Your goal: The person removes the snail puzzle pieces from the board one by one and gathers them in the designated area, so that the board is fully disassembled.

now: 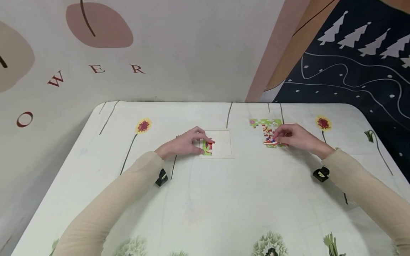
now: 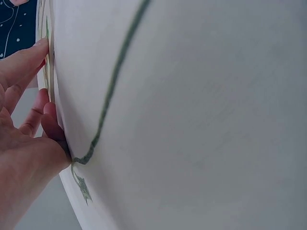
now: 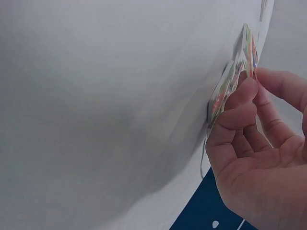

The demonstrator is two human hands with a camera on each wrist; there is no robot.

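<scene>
A flat, pale puzzle board (image 1: pixel 221 146) with a thin raised border lies mid-table. Green and red puzzle pieces (image 1: pixel 207 149) fill part of its left side. My left hand (image 1: pixel 188 140) rests over that side with fingers spread, fingertips touching the pieces and the thumb at the board's left edge. To the right, my right hand (image 1: pixel 296 138) pinches a jigsaw piece (image 3: pixel 250 50) between thumb and forefinger, held tilted. Below it in the right wrist view are more loose puzzle pieces (image 3: pixel 221 93). The left wrist view shows my left hand (image 2: pixel 29 115) at the board's edge.
A white cloth with printed flowers (image 1: pixel 205 206) covers the table. Loose green puzzle pieces (image 1: pixel 256 122) lie just beyond my right hand. A printed wall hanging (image 1: pixel 192 53) rises behind the table's far edge, with a dark panel (image 1: pixel 352 78) at right.
</scene>
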